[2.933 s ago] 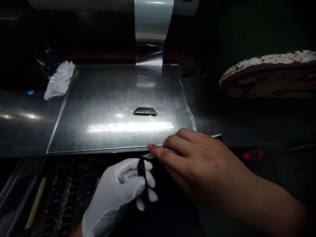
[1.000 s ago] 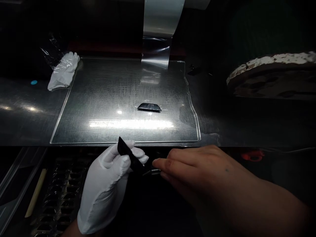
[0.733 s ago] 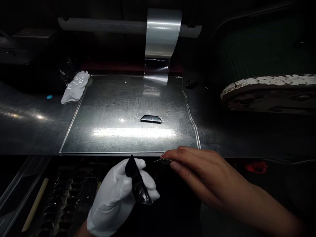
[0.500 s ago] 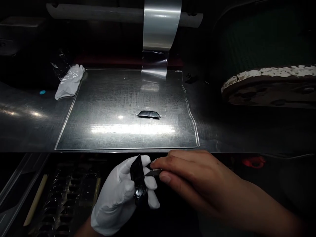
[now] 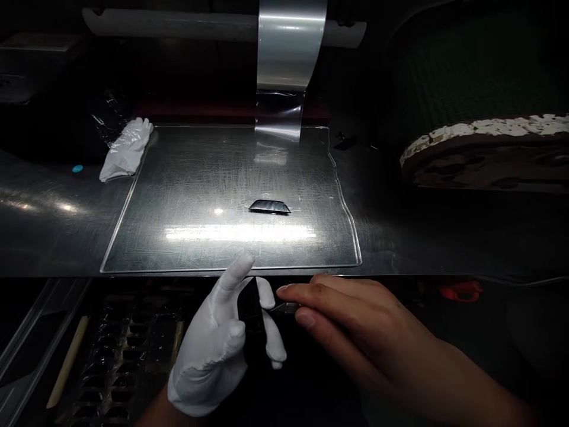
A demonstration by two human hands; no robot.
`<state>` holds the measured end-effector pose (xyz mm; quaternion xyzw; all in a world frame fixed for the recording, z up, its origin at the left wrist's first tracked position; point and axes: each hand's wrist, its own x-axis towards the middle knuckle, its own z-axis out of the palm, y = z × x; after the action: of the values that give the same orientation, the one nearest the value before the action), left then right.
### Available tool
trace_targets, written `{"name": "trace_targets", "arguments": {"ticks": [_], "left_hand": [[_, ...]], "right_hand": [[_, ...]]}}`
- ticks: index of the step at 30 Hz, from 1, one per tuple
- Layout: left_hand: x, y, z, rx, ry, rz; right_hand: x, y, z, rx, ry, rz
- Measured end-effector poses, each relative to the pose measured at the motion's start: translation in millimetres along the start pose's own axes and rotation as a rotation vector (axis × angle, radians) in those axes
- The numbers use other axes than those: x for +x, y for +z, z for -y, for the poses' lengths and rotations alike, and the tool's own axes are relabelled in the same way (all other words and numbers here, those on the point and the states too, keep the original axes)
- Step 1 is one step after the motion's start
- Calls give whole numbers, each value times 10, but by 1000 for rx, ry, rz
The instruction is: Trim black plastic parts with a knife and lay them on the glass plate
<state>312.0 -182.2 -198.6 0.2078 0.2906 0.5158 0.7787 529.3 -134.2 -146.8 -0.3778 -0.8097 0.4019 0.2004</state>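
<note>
My left hand (image 5: pixel 213 344), in a white glove, is closed around a small dark glossy piece (image 5: pixel 250 302) below the bench's front edge. Its index finger points up, apart from the piece, while the thumb and other fingers hold the sides. My bare right hand (image 5: pixel 351 326) pinches a small, thin knife (image 5: pixel 287 306) between thumb and fingers. The blade points left toward the dark piece; whether it touches is unclear. The knife's handle is hidden by the hand. A similar dark, slanted-ended piece (image 5: pixel 269 206) lies on the clear plate (image 5: pixel 186 184) beyond my hands.
A wide strip of clear film (image 5: pixel 288 53) hangs from a bar (image 5: pixel 178 25) onto the plate's back. At its left lies a white glove (image 5: pixel 127 151). A tray of dark pieces (image 5: pixel 109 367) sits lower left. A large round-edged object (image 5: pixel 484 127) stands at right.
My left index finger has lifted off the piece and now points up, and the piece has turned darker side up. My right hand and the knife have shifted slightly right, away from it.
</note>
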Motion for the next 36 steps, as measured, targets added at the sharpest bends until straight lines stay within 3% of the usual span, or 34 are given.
{"name": "trace_targets", "arguments": {"ticks": [5,10,13,16,20,27,30,36], "left_hand": [[18,19,-16,26,-11,30],[32,95,-13,22,-19,-146],[52,112,-26,-9,-14,-217],[69,96,-46,-41,-9,-254],[82,65,-49,-29,-44,-212],[86,57,26,84,-120,-227],[99,66,-9,183,-157,-222],[131,-7,-82,277,-406,-60]], "right_hand": [[29,-23,42,-27,8,45],[3,-29,22,89,66,15],[-47,107,-27,249,116,-18],[-77,307,-73,297,30,-155],[-72,468,-102,281,-86,-247],[-73,440,-138,24,-116,-85],[-78,446,-152,-77,-149,-71],[-81,438,-171,-172,-216,-80]]}}
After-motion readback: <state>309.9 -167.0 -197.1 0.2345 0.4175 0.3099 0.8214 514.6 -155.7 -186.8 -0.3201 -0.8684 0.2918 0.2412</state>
